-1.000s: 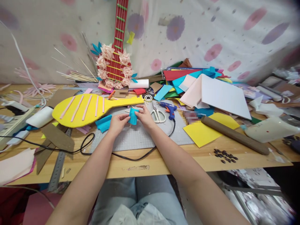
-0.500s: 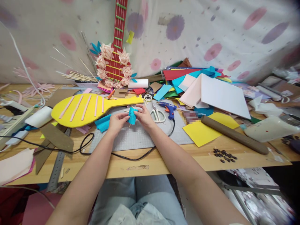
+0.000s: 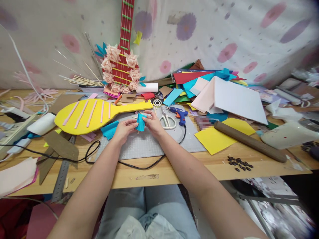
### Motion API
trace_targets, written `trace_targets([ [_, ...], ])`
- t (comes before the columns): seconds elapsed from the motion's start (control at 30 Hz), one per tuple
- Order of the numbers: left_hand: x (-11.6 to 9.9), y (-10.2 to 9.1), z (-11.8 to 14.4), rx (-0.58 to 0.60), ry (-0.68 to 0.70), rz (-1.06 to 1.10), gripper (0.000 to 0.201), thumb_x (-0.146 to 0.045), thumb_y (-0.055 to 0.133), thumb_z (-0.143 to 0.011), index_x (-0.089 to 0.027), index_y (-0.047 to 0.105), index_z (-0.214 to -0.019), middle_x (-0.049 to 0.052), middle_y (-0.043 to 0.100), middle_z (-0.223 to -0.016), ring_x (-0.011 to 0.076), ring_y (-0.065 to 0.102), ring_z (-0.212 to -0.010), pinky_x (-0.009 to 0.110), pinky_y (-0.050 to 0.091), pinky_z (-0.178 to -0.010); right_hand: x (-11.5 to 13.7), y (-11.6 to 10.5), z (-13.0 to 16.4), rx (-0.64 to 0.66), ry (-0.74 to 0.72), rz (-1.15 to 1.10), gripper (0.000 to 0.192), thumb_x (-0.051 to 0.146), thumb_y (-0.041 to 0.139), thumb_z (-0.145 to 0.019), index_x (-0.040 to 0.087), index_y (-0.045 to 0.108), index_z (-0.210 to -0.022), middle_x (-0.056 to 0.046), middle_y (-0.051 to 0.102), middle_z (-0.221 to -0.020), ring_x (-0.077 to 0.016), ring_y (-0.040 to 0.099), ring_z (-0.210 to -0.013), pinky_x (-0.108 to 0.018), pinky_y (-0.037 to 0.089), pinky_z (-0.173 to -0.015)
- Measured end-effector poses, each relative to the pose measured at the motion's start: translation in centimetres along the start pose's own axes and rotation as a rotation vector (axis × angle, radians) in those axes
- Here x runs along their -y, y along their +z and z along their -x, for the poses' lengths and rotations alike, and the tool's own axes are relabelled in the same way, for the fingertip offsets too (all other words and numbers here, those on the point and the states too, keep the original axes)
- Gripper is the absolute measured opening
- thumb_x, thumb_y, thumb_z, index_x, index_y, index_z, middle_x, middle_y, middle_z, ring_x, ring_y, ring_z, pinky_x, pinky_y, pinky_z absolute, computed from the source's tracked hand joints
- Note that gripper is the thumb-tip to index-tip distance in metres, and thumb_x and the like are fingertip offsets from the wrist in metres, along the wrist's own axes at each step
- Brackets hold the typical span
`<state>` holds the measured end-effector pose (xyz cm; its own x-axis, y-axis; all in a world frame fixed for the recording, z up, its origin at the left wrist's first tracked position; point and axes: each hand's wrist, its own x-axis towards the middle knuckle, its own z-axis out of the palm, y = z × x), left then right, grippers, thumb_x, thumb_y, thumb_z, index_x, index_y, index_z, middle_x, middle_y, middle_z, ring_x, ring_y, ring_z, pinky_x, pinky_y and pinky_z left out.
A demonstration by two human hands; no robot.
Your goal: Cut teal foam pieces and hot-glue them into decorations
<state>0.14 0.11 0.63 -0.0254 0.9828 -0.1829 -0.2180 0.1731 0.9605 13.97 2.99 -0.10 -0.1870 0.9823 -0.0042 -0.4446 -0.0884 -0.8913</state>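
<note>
Between my two hands is a small piece of blue crepe paper [image 3: 141,123], upright above the grey cutting mat [image 3: 139,146]. My left hand [image 3: 126,129] pinches its left edge between thumb and fingers. My right hand [image 3: 152,123] has its fingertips closed on the right edge. A thin stick shows at the paper's edge, partly hidden by the fingers. Another blue crepe piece [image 3: 109,130] lies left of my left hand. Just beyond is a yellow guitar-shaped cutout [image 3: 84,127] with pink strips. White-handled scissors [image 3: 168,122] and a blue glue gun [image 3: 180,114] lie right of my right hand.
A red guitar model with paper flowers [image 3: 121,71] leans on the back wall. Coloured sheets [image 3: 194,79] pile up at back right. A brown roll [image 3: 249,141] and black beads [image 3: 239,163] lie right. The glue gun's black cord [image 3: 142,168] loops across the front; a steel ruler [image 3: 61,179] overhangs the edge.
The blue crepe paper appears slightly turned between my fingers. Both hands keep their pinch in nearly the same place, and the camera view shifts a little.
</note>
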Motion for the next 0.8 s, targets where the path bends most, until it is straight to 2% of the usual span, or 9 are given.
trace_targets([
  [0.23, 0.1, 0.0, 0.0, -0.055, 0.035, 0.108, 0.035, -0.023, 0.078, -0.051, -0.012, 0.068, -0.082, 0.006, 0.069, -0.080, 0.0157, 0.064, -0.073, 0.031, 0.050, -0.075, -0.1, 0.5, 0.8, 0.013, 0.047, 0.058, 0.039, 0.034, 0.069, -0.066, 0.022, 0.044, -0.094, 0.005, 0.060, -0.069, -0.0107, 0.059, -0.065, -0.025, 0.049, -0.061],
  [0.37, 0.0, 0.1, 0.0, -0.057, 0.048, 0.245, 0.028, -0.021, 0.075, -0.056, -0.013, 0.067, -0.081, 0.006, 0.070, -0.082, 0.0144, 0.064, -0.076, 0.029, 0.048, -0.078, -0.9, 1.1, 1.2, 0.046, 0.047, 0.174, 0.039, 0.027, 0.069, -0.065, 0.022, 0.043, -0.094, 0.006, 0.060, -0.067, -0.0095, 0.058, -0.059, -0.025, 0.049, -0.060],
  [0.5, -0.1, 0.1, 0.0, -0.036, 0.017, 0.282, 0.021, -0.019, 0.074, -0.058, -0.014, 0.064, -0.075, 0.004, 0.069, -0.074, 0.0124, 0.063, -0.070, 0.027, 0.046, -0.078, -1.7, 1.1, 1.2, 0.063, -0.022, 0.257, 0.037, 0.020, 0.065, -0.064, 0.022, 0.042, -0.093, 0.009, 0.058, -0.062, -0.0080, 0.055, -0.053, -0.024, 0.047, -0.057],
  [0.67, -0.1, 0.3, 0.1, -0.045, 0.017, 0.315, 0.024, -0.020, 0.077, -0.055, -0.013, 0.064, -0.075, 0.003, 0.068, -0.071, 0.0106, 0.061, -0.066, 0.025, 0.046, -0.074, -2.0, 0.9, 1.0, 0.063, -0.131, 0.334, 0.040, 0.017, 0.064, -0.060, 0.022, 0.043, -0.095, 0.007, 0.061, -0.070, -0.0093, 0.058, -0.062, -0.025, 0.048, -0.063],
  [0.8, 0.1, 0.4, 0.1, -0.063, 0.010, 0.310, 0.028, -0.019, 0.079, -0.051, -0.012, 0.066, -0.074, 0.003, 0.068, -0.070, 0.0094, 0.060, -0.062, 0.024, 0.045, -0.069, -2.3, 0.6, 0.9, -0.010, -0.201, 0.476, 0.043, 0.021, 0.069, -0.058, 0.022, 0.045, -0.093, 0.005, 0.062, -0.075, -0.0109, 0.059, -0.067, -0.027, 0.048, -0.068],
])
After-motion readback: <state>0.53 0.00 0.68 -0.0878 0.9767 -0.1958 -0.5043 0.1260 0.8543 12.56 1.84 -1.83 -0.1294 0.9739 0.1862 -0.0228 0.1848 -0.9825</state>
